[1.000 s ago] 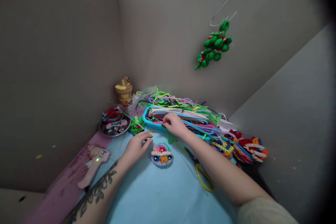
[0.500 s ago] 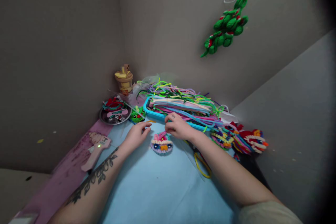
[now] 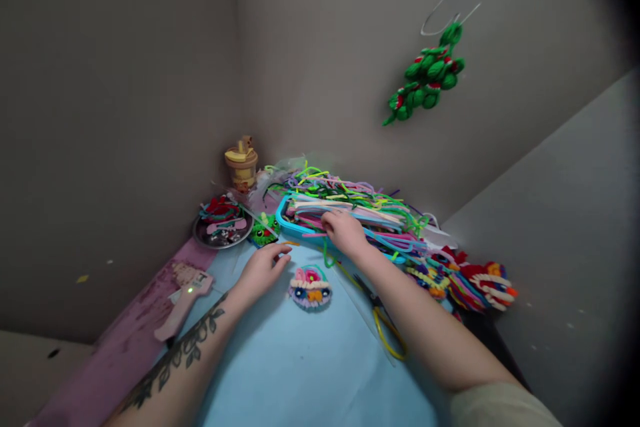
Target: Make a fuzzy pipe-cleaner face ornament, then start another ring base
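Observation:
A small owl-like face made of pipe cleaners (image 3: 311,296) lies on the blue table cover (image 3: 300,367), with dark eyes, an orange middle and a cream band. My left hand (image 3: 264,269) rests beside it on the left, open, its fingers loosely curled and holding nothing. Beyond the face, my right hand (image 3: 344,233) reaches over the near rim of a turquoise tray (image 3: 295,229). Its fingers are closed among the pipe cleaners (image 3: 370,215); the fingertips are partly hidden. A pink end and a green loop stick out by this hand.
Yellow-handled scissors (image 3: 389,333) lie under my right forearm. At left are a pink glue gun (image 3: 185,303), a metal bowl (image 3: 200,237), a green pipe-cleaner face (image 3: 263,231) and a lidded cup (image 3: 242,170). Colourful crafts (image 3: 483,287) sit at right; a green ornament (image 3: 430,77) hangs above.
My right hand has moved from above the face into the tray's pipe cleaners. A pink end and a green loop now show at the near rim. My left hand has hardly moved.

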The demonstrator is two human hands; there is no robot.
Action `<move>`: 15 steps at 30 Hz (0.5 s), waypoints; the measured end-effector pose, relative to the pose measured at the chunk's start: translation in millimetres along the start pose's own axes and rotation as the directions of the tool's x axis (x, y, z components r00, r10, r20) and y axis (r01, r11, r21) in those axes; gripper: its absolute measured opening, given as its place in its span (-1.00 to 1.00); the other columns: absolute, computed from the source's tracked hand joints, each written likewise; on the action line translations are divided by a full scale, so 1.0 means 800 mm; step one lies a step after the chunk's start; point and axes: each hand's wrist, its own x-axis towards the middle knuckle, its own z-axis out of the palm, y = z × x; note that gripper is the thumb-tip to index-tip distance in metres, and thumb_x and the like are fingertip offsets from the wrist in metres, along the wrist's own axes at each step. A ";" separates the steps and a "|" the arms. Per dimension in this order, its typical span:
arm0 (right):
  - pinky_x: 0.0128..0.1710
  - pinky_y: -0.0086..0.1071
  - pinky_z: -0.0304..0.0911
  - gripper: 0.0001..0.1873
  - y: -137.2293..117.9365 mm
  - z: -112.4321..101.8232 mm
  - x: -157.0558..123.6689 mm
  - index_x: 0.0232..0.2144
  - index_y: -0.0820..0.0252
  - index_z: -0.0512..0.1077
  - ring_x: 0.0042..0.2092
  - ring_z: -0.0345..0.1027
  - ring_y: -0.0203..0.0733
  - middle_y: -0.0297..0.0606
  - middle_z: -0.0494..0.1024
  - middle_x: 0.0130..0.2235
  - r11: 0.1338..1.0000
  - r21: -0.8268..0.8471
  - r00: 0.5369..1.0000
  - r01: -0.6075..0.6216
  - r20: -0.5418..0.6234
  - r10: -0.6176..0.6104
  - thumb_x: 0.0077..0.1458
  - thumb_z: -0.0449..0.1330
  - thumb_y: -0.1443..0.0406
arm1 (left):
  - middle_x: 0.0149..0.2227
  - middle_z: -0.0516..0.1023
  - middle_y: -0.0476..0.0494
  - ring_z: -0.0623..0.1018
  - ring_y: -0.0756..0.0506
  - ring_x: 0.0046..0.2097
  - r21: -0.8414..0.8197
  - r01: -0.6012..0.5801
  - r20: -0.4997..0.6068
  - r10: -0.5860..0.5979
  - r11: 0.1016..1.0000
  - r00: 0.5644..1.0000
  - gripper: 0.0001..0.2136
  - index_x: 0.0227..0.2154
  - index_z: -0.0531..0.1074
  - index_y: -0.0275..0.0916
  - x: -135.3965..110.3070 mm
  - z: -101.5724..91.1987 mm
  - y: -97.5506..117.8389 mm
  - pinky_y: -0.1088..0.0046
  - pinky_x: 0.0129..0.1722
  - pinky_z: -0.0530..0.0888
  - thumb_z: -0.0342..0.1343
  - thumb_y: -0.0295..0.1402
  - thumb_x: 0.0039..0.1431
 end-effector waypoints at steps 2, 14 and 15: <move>-0.26 -0.32 0.18 -0.79 -0.001 0.004 0.010 -0.36 0.21 0.51 -0.22 0.35 -0.05 -0.10 0.53 -0.31 1.000 -0.023 0.999 0.001 0.037 -0.001 0.09 0.07 0.44 | -0.15 0.59 -0.20 0.56 -0.12 -0.19 -0.001 0.001 -0.005 -0.001 1.000 1.000 -0.73 -0.16 0.52 -0.27 0.000 -0.001 0.001 0.37 -0.17 0.46 0.00 -0.32 0.16; -0.27 -0.32 0.20 -0.69 -0.058 0.029 0.083 -0.17 0.13 0.48 -0.23 0.40 -0.10 -0.06 0.49 -0.14 0.988 -0.152 0.996 0.012 0.085 0.001 0.25 -0.05 0.24 | -0.14 0.59 -0.18 0.55 -0.13 -0.14 0.000 -0.030 -0.009 0.030 1.000 1.000 -0.74 -0.16 0.52 -0.23 -0.003 -0.004 0.006 0.37 -0.12 0.44 -0.01 -0.36 0.17; -0.28 -0.31 0.20 -0.70 -0.060 0.030 0.086 -0.18 0.16 0.48 -0.24 0.40 -0.10 -0.05 0.49 -0.14 0.986 -0.167 0.996 0.011 0.089 0.004 0.25 -0.03 0.25 | -0.14 0.59 -0.18 0.54 -0.13 -0.14 0.004 -0.033 -0.012 0.033 0.999 0.999 -0.74 -0.16 0.52 -0.23 -0.003 -0.006 0.007 0.37 -0.13 0.44 -0.01 -0.36 0.17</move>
